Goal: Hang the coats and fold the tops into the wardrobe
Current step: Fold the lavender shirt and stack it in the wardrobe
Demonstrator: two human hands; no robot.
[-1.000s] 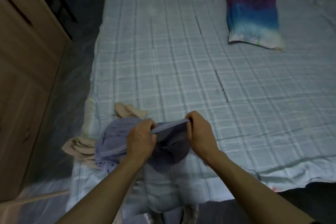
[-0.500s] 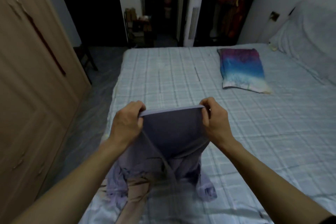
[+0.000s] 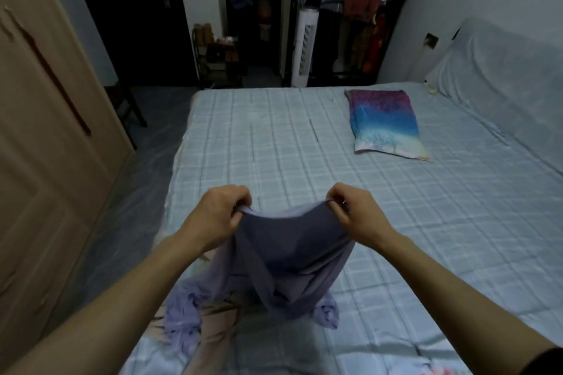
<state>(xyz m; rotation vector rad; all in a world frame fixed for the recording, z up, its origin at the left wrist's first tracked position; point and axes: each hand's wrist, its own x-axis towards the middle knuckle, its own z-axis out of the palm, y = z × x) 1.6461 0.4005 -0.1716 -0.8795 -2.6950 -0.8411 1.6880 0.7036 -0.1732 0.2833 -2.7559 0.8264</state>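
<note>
Lavender top point(image 3: 283, 256) hanging lengthwise, top edge stretched sideways, pinched by left hand point(image 3: 222, 216) and right hand point(image 3: 353, 213), above bed point(image 3: 274, 146)

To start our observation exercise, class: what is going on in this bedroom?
A person at the near edge of the bed pinches a purple top by one edge, left hand and right hand apart, so that it hangs. Its lower part lies bunched on the bed. It is not folded yet, and the wardrobe on the left looks shut.

No legible text anywhere
</note>
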